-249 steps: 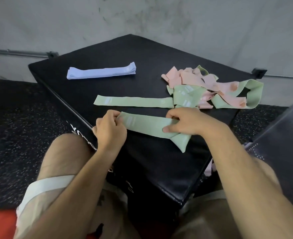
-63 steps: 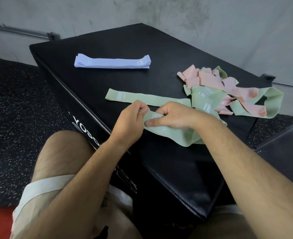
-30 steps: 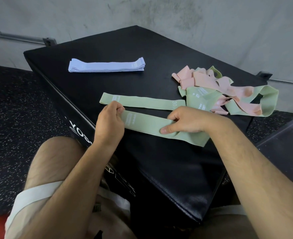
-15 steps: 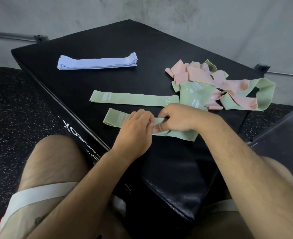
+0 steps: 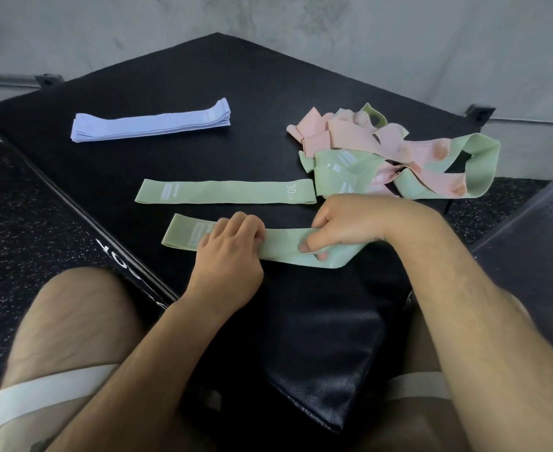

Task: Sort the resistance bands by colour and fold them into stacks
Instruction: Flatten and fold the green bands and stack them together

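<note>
The left hand and right hand both grip the green band, lying lengthwise left-to-right

A pale green band with white print is held in the fingers, and a second green band, a lilac stack and a pink-and-green tangle are seen beyond them on the black tabletop.
</note>
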